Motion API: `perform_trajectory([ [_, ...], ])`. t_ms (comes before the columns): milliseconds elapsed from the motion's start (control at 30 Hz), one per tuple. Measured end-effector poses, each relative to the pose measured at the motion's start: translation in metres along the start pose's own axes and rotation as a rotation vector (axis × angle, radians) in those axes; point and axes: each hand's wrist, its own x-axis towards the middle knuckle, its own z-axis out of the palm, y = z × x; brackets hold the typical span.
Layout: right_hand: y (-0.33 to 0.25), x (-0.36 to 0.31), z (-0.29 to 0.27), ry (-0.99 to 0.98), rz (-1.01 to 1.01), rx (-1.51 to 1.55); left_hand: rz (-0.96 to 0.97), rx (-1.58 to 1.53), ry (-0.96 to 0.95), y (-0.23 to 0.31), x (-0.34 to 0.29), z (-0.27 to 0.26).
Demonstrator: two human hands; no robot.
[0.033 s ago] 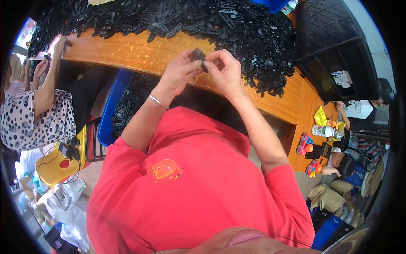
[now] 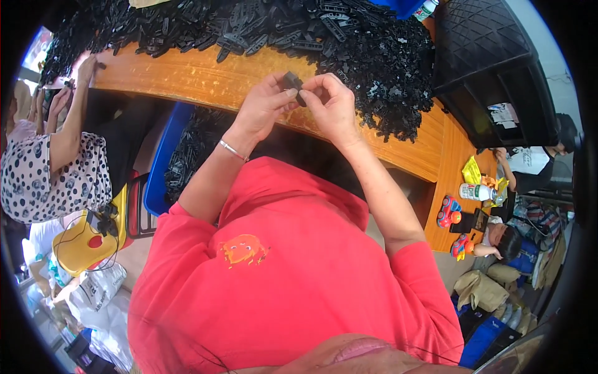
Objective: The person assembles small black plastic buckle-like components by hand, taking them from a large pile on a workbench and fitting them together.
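Note:
Just above the near edge of the wooden table, both my hands meet around one small black plastic part (image 2: pixel 291 81), a blocky piece held at a tilt. My left hand (image 2: pixel 261 107) is closed on it, with the thumb along its side. Thumb and fingers of my right hand (image 2: pixel 332 110) pinch its lower right end. Whether a second small piece sits between the fingertips is hidden. Beyond my hands lies a heap of long black plastic parts (image 2: pixel 243 31). A pile of smaller black pieces (image 2: pixel 386 81) spreads to the right of my right hand.
Below the table edge, a blue bin (image 2: pixel 163 159) holds more black parts. A large black crate (image 2: pixel 498 68) stands at the right. Toy cars (image 2: pixel 448 212) and a white bottle (image 2: pixel 474 192) rest on the side table. Other people sit at left and right, by a yellow chair (image 2: pixel 78 243).

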Motion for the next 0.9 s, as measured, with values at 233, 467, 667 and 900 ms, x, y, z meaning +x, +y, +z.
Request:
perform_trajectory([
  [233,-0.001,-0.012,0.0,-0.006,0.026,0.012,0.046,0.091,0.014,-0.005,-0.009,-0.001],
  [467,0.019,-0.028,0.013,-0.094,0.305,0.071,0.188,0.473,0.028,-0.009,-0.023,0.008],
  [667,0.019,-0.042,0.025,-0.206,0.322,0.11,0.111,0.856,0.071,0.002,-0.043,0.005],
  [900,0.019,-0.033,0.003,-0.38,0.152,0.113,-0.003,1.042,0.077,0.061,-0.091,-0.032],
])
